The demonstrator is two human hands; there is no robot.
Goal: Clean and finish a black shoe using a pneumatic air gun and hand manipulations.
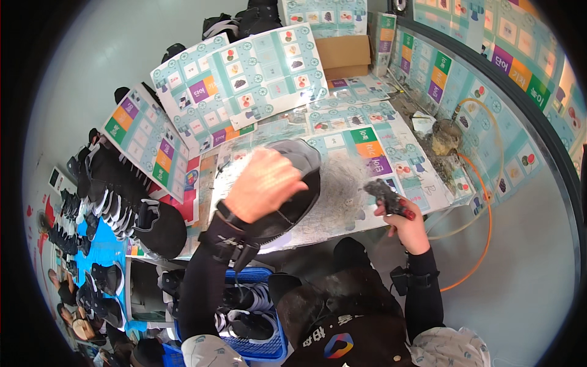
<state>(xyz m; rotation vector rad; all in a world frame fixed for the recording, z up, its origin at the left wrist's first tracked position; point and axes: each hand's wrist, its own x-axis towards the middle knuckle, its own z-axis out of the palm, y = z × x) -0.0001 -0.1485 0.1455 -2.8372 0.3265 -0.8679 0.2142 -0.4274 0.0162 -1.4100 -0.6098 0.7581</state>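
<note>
One black shoe (302, 207) lies under the left hand (262, 185), grip unclear; right hand (408, 229) clasps one tool (384, 194).

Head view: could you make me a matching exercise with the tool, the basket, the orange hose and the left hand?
Things:
1. Tool
2. Basket
3. Orange hose
4. Left hand

Places and states:
A. Has a black band at its wrist
B. Curves at the picture's right
C. Held in the right hand
D. Blue, with shoes inside

Pairs: 1-C, 2-D, 3-B, 4-A
</note>
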